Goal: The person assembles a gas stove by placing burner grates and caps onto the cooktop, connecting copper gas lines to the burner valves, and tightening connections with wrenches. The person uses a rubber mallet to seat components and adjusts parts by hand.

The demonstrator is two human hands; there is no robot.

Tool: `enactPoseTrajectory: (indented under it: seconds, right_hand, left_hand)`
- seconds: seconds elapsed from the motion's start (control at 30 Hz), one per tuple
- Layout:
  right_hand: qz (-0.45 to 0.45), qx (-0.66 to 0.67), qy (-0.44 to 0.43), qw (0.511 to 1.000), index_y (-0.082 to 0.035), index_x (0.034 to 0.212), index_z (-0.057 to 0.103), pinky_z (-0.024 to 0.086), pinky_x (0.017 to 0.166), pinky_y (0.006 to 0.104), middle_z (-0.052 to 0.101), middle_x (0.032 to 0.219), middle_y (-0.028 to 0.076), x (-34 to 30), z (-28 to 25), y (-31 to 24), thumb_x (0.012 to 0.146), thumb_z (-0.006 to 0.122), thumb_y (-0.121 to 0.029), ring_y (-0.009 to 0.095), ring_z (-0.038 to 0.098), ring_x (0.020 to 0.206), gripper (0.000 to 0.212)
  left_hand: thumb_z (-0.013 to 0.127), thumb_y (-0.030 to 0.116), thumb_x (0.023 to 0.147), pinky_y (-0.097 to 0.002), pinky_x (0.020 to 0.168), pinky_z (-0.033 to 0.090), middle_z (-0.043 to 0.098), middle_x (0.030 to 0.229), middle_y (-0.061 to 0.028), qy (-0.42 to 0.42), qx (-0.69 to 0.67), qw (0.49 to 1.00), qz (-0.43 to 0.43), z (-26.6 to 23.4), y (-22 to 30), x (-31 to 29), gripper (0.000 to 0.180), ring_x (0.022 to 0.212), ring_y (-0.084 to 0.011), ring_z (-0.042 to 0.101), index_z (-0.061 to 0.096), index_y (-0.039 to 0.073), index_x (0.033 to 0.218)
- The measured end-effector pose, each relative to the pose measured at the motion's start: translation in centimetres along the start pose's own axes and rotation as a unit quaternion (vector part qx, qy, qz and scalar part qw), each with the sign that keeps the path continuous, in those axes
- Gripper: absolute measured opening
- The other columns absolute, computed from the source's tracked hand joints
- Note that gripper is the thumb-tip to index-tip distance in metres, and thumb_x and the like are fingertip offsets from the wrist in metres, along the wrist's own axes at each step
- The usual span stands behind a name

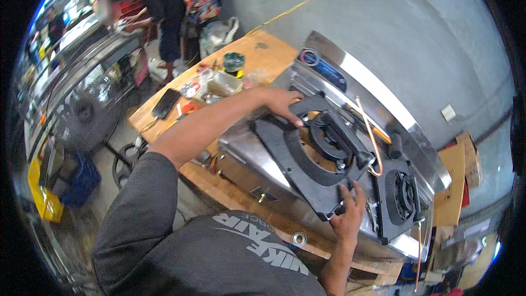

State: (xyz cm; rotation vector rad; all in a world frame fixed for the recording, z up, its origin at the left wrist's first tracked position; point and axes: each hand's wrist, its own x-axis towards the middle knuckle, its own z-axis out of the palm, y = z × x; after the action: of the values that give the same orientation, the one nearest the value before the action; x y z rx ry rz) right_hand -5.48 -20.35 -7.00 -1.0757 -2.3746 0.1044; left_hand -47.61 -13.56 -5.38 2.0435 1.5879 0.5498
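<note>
A black burner frame (278, 152) with a round opening sits tilted over a stainless steel stove body (241, 151). My left hand (282, 105) grips its far left corner, thumb on top. At the near right end, my right hand (349, 211) holds the same frame, fingers over its edge. A black ring burner (326, 137) shows within the opening, and a thin copper tube (368, 131) rises beside it. To the right lies a second black burner frame (392, 225) with its own burner (405, 194). The undersides of my fingers are hidden.
The wooden workbench (274, 49) carries a phone (166, 104), a plastic tub (223, 84) and a green roll (234, 62). A metal ring (298, 239) lies near the front edge. Cardboard (450, 186) stands at the right. Another person (161, 16) bends over work at the far left.
</note>
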Motion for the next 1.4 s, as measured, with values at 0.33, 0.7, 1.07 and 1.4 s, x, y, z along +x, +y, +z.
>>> enactPoseTrajectory:
  seconds: [0.33, 0.7, 1.07, 1.4]
  right_hand:
    - [-0.106, -0.013, 0.028, 0.994, -0.018, 0.120, 0.072, 0.052, 0.097, 0.0467, 0.064, 0.132, 0.017, -0.6, 1.1, 2.1, 0.058, 0.082, -0.012, 0.040, 0.064, 0.112, 0.064]
    - [-0.332, 0.280, 0.359, 0.826, -0.006, 0.114, 0.071, 0.048, 0.100, 0.0490, 0.067, 0.121, 0.017, 8.6, -11.0, 0.5, 0.095, 0.056, -0.048, 0.036, 0.063, 0.112, 0.048]
    - [0.125, 0.711, 0.250, 0.645, -0.001, 0.132, 0.059, 0.053, 0.098, 0.0424, 0.067, 0.126, 0.012, 17.7, -9.4, -5.4, 0.103, 0.054, -0.046, 0.028, 0.066, 0.109, 0.054]
    - [0.226, 0.696, 0.131, 0.669, 0.000, 0.133, 0.056, 0.051, 0.099, 0.0471, 0.063, 0.129, 0.014, 23.2, -5.0, 3.4, 0.105, 0.055, -0.033, 0.029, 0.062, 0.115, 0.044]
  left_hand:
    - [0.085, 0.046, 0.079, -0.0332, 0.094, 0.047, 0.068, 0.112, -0.0079, 0.114, -0.274, 0.954, -0.039, 0.9, 0.2, 1.3, 0.057, 0.107, -0.0185, 0.061, 0.068, 0.005, 0.114]
    - [0.066, 0.048, 0.096, -0.0323, 0.082, 0.050, 0.066, 0.099, -0.0042, 0.166, -0.480, 0.834, 0.217, -10.6, 13.0, -9.1, 0.057, 0.094, -0.0142, 0.062, 0.059, 0.003, 0.131]
    - [0.060, 0.042, 0.102, -0.0277, 0.072, 0.044, 0.063, 0.085, 0.0001, 0.447, -0.280, 0.822, 0.215, -8.8, 10.2, -7.0, 0.040, 0.079, -0.0079, 0.053, 0.065, 0.002, 0.102]
    - [0.056, 0.037, 0.105, -0.0305, 0.083, 0.049, 0.070, 0.101, -0.0049, 0.378, -0.455, 0.806, 0.018, -1.8, 1.7, 2.4, 0.042, 0.090, -0.0134, 0.062, 0.064, -0.003, 0.115]
